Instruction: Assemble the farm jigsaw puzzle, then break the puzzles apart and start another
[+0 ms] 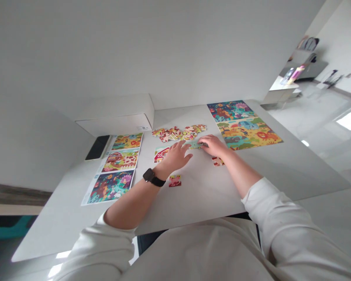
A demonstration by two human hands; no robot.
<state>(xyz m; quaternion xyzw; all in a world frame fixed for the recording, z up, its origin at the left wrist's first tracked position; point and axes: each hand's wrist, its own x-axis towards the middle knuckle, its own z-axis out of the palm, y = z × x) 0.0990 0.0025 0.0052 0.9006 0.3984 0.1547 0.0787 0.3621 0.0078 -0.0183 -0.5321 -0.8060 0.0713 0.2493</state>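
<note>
My left hand, with a black watch on the wrist, lies palm down with its fingers spread and the thumb apart. It partly covers joined puzzle pieces with a red barn. My right hand has its fingers curled onto a pale green puzzle piece, whose left side is near my left fingertips. Below my left hand lies a pink and red puzzle piece. A brown-patched puzzle piece sits under my right forearm, partly hidden. Behind both hands spreads a pile of loose puzzle pieces.
Picture sheets lie at the left beside a dark phone-like slab. A white box stands against the wall. Two finished-looking puzzle pictures lie at the right of the white table.
</note>
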